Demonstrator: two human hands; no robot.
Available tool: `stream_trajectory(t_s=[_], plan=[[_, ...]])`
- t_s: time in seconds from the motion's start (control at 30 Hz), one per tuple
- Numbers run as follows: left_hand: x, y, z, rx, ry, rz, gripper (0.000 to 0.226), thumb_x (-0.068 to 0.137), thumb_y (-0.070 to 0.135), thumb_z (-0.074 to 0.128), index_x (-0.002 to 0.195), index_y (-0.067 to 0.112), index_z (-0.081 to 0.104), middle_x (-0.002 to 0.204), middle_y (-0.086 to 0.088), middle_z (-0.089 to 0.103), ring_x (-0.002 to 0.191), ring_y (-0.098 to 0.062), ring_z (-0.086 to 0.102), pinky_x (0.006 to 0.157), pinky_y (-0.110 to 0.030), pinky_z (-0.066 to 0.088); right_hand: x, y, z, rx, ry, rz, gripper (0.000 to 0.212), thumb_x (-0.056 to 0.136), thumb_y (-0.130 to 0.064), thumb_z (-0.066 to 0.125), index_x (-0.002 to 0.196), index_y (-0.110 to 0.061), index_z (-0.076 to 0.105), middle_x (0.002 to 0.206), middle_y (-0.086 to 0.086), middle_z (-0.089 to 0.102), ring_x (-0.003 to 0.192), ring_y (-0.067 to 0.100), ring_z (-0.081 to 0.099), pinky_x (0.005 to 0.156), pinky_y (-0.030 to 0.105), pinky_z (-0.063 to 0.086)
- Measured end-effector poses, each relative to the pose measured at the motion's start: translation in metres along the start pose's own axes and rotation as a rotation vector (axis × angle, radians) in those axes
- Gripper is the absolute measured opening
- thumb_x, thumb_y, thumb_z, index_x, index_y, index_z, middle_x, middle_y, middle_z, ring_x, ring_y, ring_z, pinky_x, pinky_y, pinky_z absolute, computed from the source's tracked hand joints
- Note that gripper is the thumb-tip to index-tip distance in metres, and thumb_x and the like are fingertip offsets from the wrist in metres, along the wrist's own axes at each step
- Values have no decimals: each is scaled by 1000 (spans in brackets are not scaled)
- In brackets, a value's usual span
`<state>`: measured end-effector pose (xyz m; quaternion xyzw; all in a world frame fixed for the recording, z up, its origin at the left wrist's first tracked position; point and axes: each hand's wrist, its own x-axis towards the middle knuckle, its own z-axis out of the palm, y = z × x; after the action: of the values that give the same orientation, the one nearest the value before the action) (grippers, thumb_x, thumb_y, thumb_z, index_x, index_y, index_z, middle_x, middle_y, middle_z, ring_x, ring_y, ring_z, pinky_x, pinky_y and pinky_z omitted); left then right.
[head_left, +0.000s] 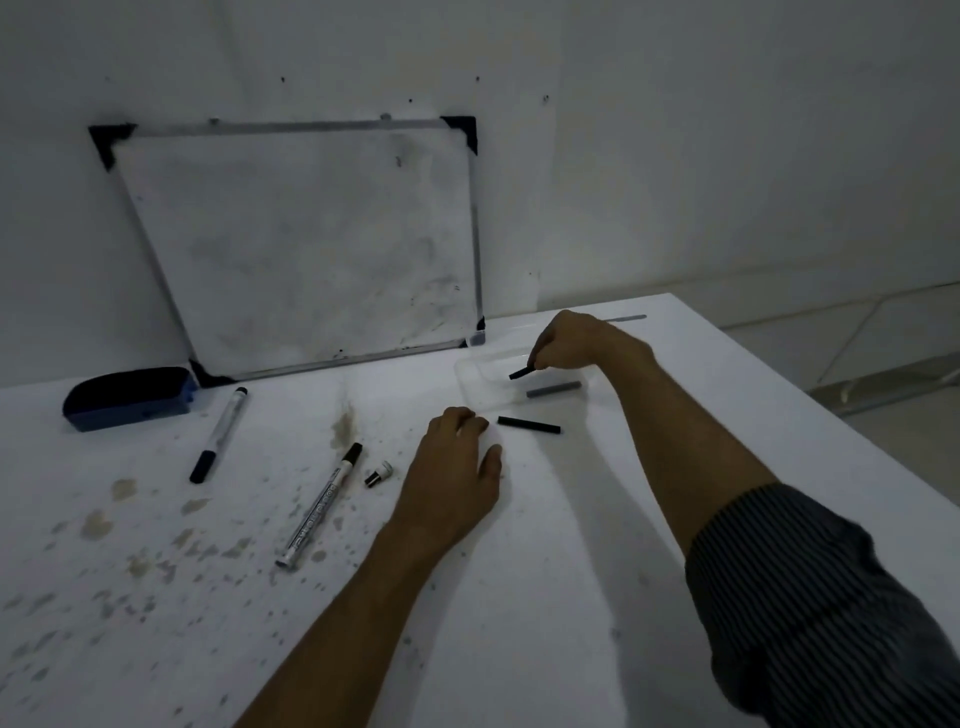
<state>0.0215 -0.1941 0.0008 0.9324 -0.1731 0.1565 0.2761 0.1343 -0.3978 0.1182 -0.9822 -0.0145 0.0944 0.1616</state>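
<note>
My right hand (574, 343) pinches a short black stick (521, 372) over a clear shallow tray (470, 382) at the far side of the white table. A grey stick (553, 389) lies in the tray. Another black stick (529, 425) lies on the table just in front of the tray. My left hand (452, 478) rests palm down on the table left of that stick, its fingers loosely curled and holding nothing.
A small whiteboard (306, 244) leans on the wall. A blue eraser (130, 397) sits at the far left. Two markers (218, 434) (322, 512) and a loose cap (378, 474) lie on the stained table (519, 597). The table's right edge drops to the floor.
</note>
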Motion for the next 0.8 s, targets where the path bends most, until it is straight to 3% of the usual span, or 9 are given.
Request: stream_trajectory(t_s=[0.13, 0.23, 0.37, 0.53, 0.57, 0.67, 0.73, 0.8], plan=[[0, 2, -1, -17, 5, -7, 41, 100, 30, 55, 133, 7, 59, 134, -7, 55, 123, -23, 50, 105, -36, 46, 21, 5, -1, -84, -100, 20, 41, 65, -36, 72, 100, -17, 82, 108, 3, 79, 101, 26, 72, 96, 45, 57], [0, 5, -4, -20, 1, -7, 41, 101, 30, 54, 134, 7, 59, 135, -7, 55, 124, -23, 50, 104, -37, 47, 3, 0, -6, -30, -59, -29, 29, 80, -27, 68, 104, -18, 82, 112, 0, 78, 106, 22, 70, 99, 39, 55], [-2, 8, -11, -28, -25, 0, 40, 102, 29, 53, 134, 7, 59, 135, -8, 55, 124, -24, 52, 102, -34, 48, -34, -4, 1, 161, 178, -102, 27, 91, -19, 59, 106, -24, 81, 113, -2, 77, 107, 18, 68, 94, 30, 52], [-3, 20, -42, -147, -10, 38, 34, 101, 27, 57, 132, 13, 60, 132, -4, 58, 120, -18, 57, 95, -20, 40, -98, -16, 45, 515, 570, -141, 19, 95, -17, 61, 105, -19, 77, 98, -5, 74, 91, 7, 66, 74, 5, 42], [-3, 19, -50, -140, 6, 50, 33, 100, 26, 59, 130, 12, 62, 129, -5, 61, 118, -20, 59, 94, -20, 39, -108, -18, 57, 539, 588, -130, 18, 95, -17, 61, 105, -19, 76, 97, -4, 73, 90, 8, 66, 74, 7, 44], [-17, 10, -76, -114, 80, 25, 30, 98, 27, 62, 124, 12, 65, 119, -6, 63, 109, -20, 60, 90, -27, 45, -117, -20, 94, 492, 600, -48, 18, 92, -17, 65, 108, -18, 74, 105, 4, 67, 93, 18, 66, 87, 28, 53], [-36, -5, -91, -59, 111, -40, 31, 97, 28, 63, 123, 11, 65, 117, -8, 62, 108, -22, 58, 92, -36, 50, -114, -20, 111, 412, 609, 63, 27, 89, -18, 68, 116, -16, 72, 117, 12, 60, 104, 29, 64, 95, 40, 52], [-58, -25, -101, 42, 133, -132, 34, 95, 30, 66, 120, 7, 64, 115, -13, 62, 108, -28, 58, 93, -41, 50, -113, -22, 121, 356, 575, 160, 36, 89, -22, 68, 124, -13, 68, 124, 17, 54, 110, 35, 59, 99, 42, 48]])
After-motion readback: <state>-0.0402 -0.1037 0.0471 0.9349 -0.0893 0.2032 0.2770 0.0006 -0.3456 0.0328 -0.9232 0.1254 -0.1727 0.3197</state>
